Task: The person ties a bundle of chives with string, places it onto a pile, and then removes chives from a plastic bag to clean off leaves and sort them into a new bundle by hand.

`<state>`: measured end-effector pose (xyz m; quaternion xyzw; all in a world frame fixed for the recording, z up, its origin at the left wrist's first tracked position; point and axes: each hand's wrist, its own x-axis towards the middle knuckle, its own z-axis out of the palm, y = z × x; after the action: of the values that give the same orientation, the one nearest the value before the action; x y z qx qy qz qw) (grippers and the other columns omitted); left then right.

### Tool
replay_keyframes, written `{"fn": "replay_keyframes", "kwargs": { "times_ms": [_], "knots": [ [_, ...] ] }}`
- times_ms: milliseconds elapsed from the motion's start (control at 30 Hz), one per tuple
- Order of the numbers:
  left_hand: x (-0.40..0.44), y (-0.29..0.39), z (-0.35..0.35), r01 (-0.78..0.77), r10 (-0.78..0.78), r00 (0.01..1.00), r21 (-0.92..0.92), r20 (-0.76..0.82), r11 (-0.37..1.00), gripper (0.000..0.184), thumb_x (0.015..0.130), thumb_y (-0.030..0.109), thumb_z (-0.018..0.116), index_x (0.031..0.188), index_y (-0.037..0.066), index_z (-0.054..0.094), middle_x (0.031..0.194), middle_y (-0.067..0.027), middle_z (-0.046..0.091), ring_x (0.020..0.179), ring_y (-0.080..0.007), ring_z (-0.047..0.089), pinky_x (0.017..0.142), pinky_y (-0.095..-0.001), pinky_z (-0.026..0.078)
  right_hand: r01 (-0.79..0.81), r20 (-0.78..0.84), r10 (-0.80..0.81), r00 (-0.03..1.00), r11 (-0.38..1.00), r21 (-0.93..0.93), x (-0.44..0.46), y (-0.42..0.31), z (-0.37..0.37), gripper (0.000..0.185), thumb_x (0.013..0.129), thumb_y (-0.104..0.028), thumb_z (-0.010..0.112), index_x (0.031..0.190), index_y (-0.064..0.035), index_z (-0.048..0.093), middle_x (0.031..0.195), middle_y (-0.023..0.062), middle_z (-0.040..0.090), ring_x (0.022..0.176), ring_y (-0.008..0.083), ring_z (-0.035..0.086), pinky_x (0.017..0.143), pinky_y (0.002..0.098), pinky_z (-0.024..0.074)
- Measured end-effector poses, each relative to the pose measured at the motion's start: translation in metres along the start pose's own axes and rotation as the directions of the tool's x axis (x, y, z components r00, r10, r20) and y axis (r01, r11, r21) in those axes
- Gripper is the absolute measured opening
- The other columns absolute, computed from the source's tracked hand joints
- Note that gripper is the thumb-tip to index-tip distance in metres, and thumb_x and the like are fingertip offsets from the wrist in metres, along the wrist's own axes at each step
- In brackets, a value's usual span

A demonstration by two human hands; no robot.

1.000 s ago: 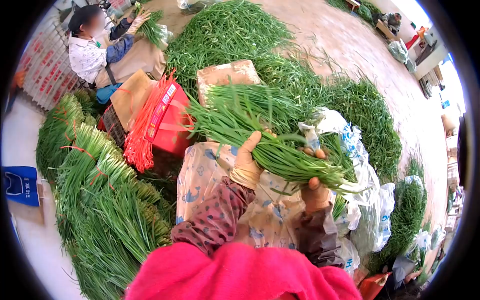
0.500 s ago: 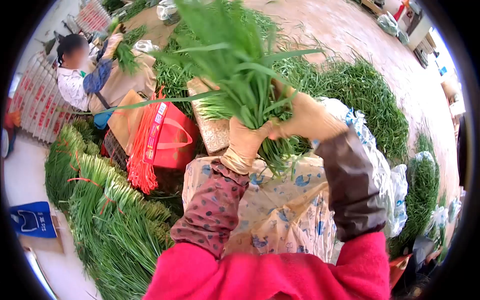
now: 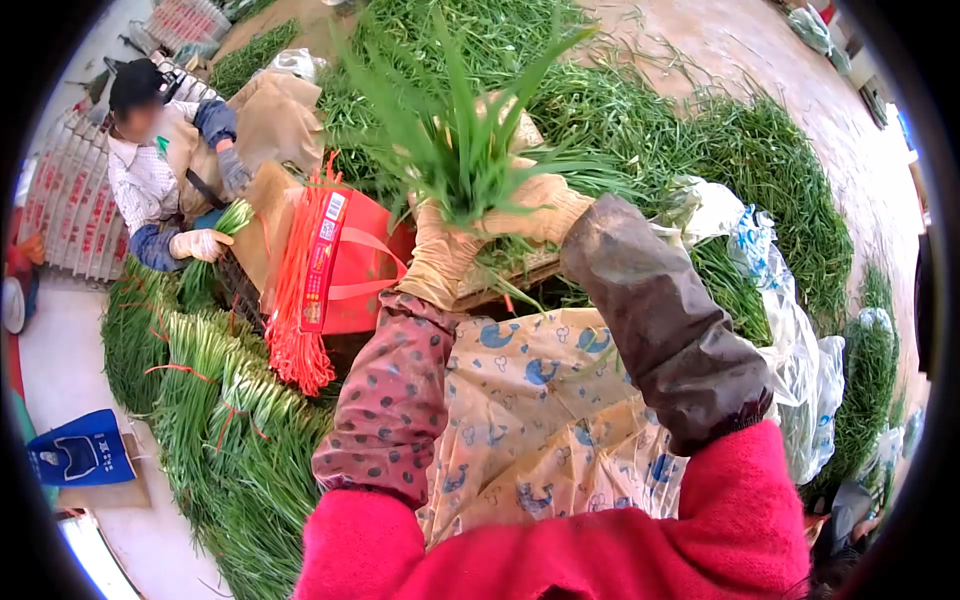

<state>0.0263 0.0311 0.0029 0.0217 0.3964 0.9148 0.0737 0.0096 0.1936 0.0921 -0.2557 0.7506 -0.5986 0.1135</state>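
Observation:
A loose bunch of garlic chives (image 3: 465,165) stands up between my two gloved hands, its leaves fanning out away from me and partly blurred. My left hand (image 3: 440,260), below a red dotted sleeve cover, is closed around the lower part. From the other side my right hand (image 3: 540,207), below a dark brown sleeve cover, closes on the bunch too; its fingertips are partly hidden by leaves. Under the hands shows the edge of a patterned block (image 3: 520,278). A printed plastic apron or sheet (image 3: 545,400) covers my lap.
Tied chive bundles (image 3: 215,375) are stacked at left. Beside my left hand stands a red bag (image 3: 365,265) with red ties (image 3: 296,345) hanging over it. Loose chives (image 3: 760,180) heap behind and right, near plastic bags (image 3: 790,320). A co-worker (image 3: 160,165) holds a small bunch at upper left.
My hands have moved left with the bunch, and its leaves reach less high in view. The co-worker has lowered the raised hand and now holds chives low, near the stacked bundles.

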Motion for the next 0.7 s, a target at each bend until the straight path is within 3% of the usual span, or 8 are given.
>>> {"fn": "replay_keyframes", "kwargs": {
  "times_ms": [33, 67, 167, 300, 433, 500, 633, 700],
  "knots": [
    [-0.003, 0.000, -0.001, 0.108, -0.127, 0.989, -0.214, -0.074, 0.971, 0.048, 0.094, 0.038, 0.048, 0.128, 0.004, 0.047, 0.126, -0.0164, 0.054, 0.104, -0.0322, 0.059, 0.086, -0.0483, 0.053, 0.098, 0.015, -0.109, 0.994, 0.938, 0.332, 0.011, 0.047, 0.006, 0.072, 0.070, -0.039, 0.078, 0.129, -0.0088, 0.049, 0.116, 0.0122, 0.061, 0.102, 0.0261, 0.060, 0.088, 0.0345, 0.0487],
    [-0.010, 0.014, 0.016, 0.078, -0.083, 0.993, -0.065, -0.082, 0.995, 0.047, 0.095, 0.036, 0.047, 0.127, 0.003, 0.047, 0.126, -0.0168, 0.054, 0.105, -0.0329, 0.058, 0.085, -0.0480, 0.054, 0.152, 0.103, -0.140, 0.985, 0.980, -0.125, 0.007, 0.035, -0.002, 0.076, 0.068, -0.038, 0.080, 0.131, -0.0094, 0.048, 0.116, 0.0120, 0.061, 0.103, 0.0264, 0.059, 0.088, 0.0346, 0.0487],
    [-0.009, 0.026, 0.039, 0.050, -0.032, 0.989, 0.117, -0.146, 0.992, 0.052, 0.093, 0.042, 0.049, 0.126, 0.001, 0.047, 0.125, -0.0164, 0.054, 0.105, -0.0332, 0.058, 0.085, -0.0483, 0.054, 0.186, 0.121, -0.157, 0.980, 0.939, -0.289, -0.001, -0.007, -0.018, 0.079, 0.066, -0.035, 0.082, 0.132, -0.0102, 0.046, 0.114, 0.0121, 0.063, 0.106, 0.0246, 0.059, 0.088, 0.0352, 0.0493],
    [0.005, 0.017, 0.021, 0.404, -0.313, 0.908, -0.782, 0.279, 0.474, 0.071, 0.089, 0.063, 0.041, 0.125, 0.003, 0.049, 0.120, -0.0152, 0.057, 0.106, -0.0314, 0.057, 0.092, -0.0560, 0.046, -0.065, 0.090, 0.126, 0.988, 0.865, -0.498, 0.010, -0.039, -0.005, 0.065, 0.072, -0.034, 0.073, 0.128, -0.0113, 0.049, 0.111, 0.0135, 0.064, 0.100, 0.0304, 0.062, 0.085, 0.0378, 0.0505],
    [-0.010, 0.041, 0.063, 0.406, -0.426, 0.897, -0.158, -0.121, 0.900, 0.066, 0.089, 0.049, 0.054, 0.135, 0.002, 0.041, 0.128, -0.0163, 0.051, 0.117, -0.0315, 0.051, 0.100, -0.0486, 0.041, -0.231, -0.323, 0.119, 0.939, 0.914, -0.333, 0.017, -0.047, 0.008, 0.038, 0.077, -0.036, 0.069, 0.101, -0.0089, 0.062, 0.087, 0.0146, 0.068, 0.086, 0.0319, 0.065, 0.073, 0.0377, 0.0522],
    [-0.035, 0.062, 0.075, -0.195, 0.173, 0.978, 0.799, 0.116, 0.569, 0.074, 0.078, 0.014, 0.074, 0.139, 0.000, 0.034, 0.131, -0.0178, 0.048, 0.121, -0.0295, 0.048, 0.102, -0.0431, 0.040, -0.295, -0.434, 0.162, 0.887, 0.919, -0.262, 0.012, -0.064, 0.003, 0.039, 0.076, -0.038, 0.070, 0.102, -0.0094, 0.062, 0.087, 0.0145, 0.068, 0.085, 0.0317, 0.065, 0.072, 0.0374, 0.0526],
    [-0.097, 0.099, 0.106, -0.067, 0.332, 0.941, 0.932, -0.059, 0.356, 0.082, 0.070, 0.005, 0.078, 0.139, -0.002, 0.035, 0.131, -0.0185, 0.050, 0.123, -0.0263, 0.048, 0.103, -0.0380, 0.039, -0.229, -0.257, 0.175, 0.950, 0.954, -0.194, -0.002, -0.050, 0.002, 0.038, 0.080, -0.027, 0.069, 0.113, -0.0119, 0.061, 0.104, 0.0113, 0.067, 0.098, 0.0254, 0.064, 0.083, 0.0320, 0.0511],
    [-0.124, 0.091, 0.112, -0.015, 0.058, 0.995, 0.447, -0.082, 0.894, 0.080, 0.073, 0.016, 0.079, 0.139, 0.000, 0.037, 0.124, -0.0182, 0.056, 0.116, -0.0275, 0.054, 0.099, -0.0392, 0.043, -0.291, -0.187, 0.243, 0.952, 0.909, -0.299, -0.011, -0.061, 0.001, 0.038, 0.082, -0.013, 0.067, 0.119, -0.0090, 0.060, 0.110, 0.0086, 0.066, 0.103, 0.0160, 0.062, 0.089, 0.0292, 0.0502]
  ]
}}
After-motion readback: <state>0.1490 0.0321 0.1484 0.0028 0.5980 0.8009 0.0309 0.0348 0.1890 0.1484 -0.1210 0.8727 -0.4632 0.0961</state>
